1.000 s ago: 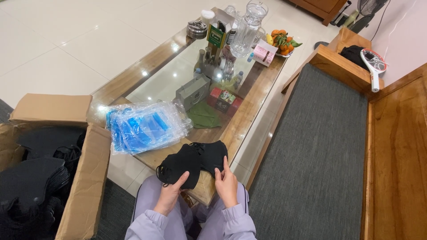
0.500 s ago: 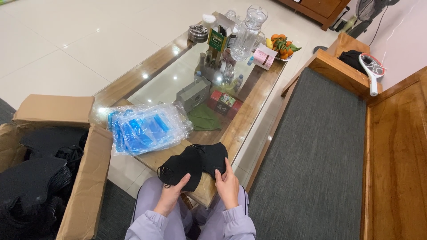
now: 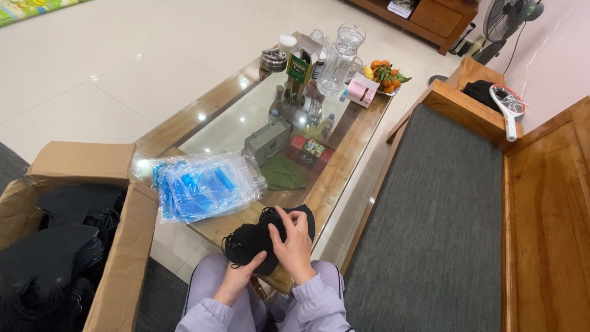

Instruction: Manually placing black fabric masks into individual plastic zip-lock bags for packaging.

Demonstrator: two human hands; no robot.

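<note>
Your left hand (image 3: 236, 278) and right hand (image 3: 294, 246) both clamp the black masks (image 3: 261, 237) at the tabletop (image 3: 344, 147) edge (plastic bags (image 3: 203, 192) beside); keep the stack squared.

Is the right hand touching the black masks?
Touching. The head view shows the right hand lying on the black masks, its fingers curled over their top edge.
</note>
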